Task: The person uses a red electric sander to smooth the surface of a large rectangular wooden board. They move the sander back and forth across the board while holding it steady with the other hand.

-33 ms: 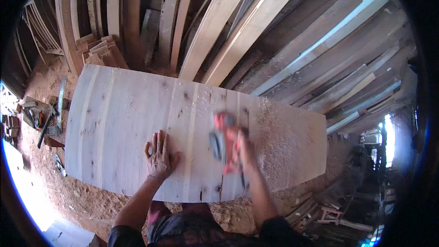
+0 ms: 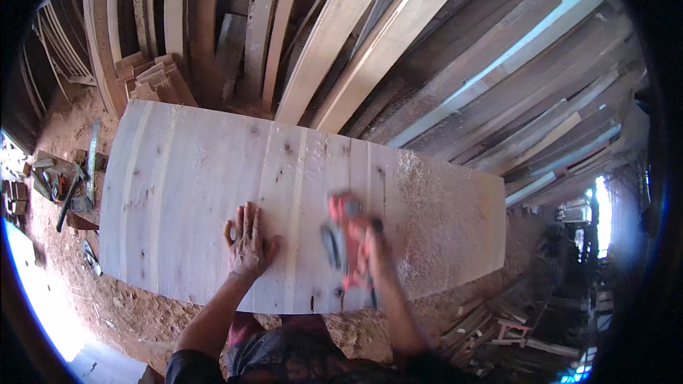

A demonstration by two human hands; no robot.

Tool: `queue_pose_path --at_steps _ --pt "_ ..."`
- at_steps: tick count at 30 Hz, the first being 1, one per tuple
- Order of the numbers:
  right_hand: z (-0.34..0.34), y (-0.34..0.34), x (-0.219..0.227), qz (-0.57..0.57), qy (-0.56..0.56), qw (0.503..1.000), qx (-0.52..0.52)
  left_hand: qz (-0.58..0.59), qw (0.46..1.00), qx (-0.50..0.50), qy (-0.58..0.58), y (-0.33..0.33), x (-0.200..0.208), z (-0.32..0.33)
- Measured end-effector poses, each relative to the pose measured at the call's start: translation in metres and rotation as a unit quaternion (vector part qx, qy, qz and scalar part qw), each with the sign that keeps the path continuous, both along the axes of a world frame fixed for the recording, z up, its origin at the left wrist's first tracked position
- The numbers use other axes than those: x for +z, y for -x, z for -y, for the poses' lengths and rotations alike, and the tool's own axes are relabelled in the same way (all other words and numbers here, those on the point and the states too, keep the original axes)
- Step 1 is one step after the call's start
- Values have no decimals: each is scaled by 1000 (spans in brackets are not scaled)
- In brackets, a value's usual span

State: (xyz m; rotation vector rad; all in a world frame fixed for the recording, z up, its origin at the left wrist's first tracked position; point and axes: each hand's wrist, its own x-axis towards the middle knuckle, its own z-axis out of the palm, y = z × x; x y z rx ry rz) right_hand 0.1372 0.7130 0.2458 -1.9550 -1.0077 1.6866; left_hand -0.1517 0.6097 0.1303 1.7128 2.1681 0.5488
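Note:
A broad, pale wooden panel [image 2: 206, 185] with dark knots and cracks lies in front of me. My left hand [image 2: 249, 247] rests flat on it left of the middle, fingers stretched out and holding nothing. Right of that, my right hand [image 2: 377, 245] grips the handle of a red electric hand planer [image 2: 350, 250], which is on the panel's surface and smeared by motion. Wood shavings [image 2: 420, 171] cover the panel to the right of the planer.
Long boards [image 2: 341, 35] lean along the far side and right. A stack of short wood pieces [image 2: 158, 80] stands beyond the panel's far left corner. Hand tools [image 2: 67, 195] lie on the shaving-strewn ground at left. Scrap wood [image 2: 469, 327] is heaped at the lower right.
The planer and my right hand have moved a little nearer to me across the panel. My left hand stays in place.

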Motion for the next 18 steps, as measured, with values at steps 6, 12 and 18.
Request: queue_pose_path --at_steps 6,12,18 --pt "203 1 22 33 -70 992 -100 13 1000 -7 18 0 -2 1" --pt "26 29 4 -18 -71 997 -21 30 999 -4 25 0 -2 0" --pt "-233 114 -2 -51 -164 985 -19 30 1000 4 7 4 1 -1"
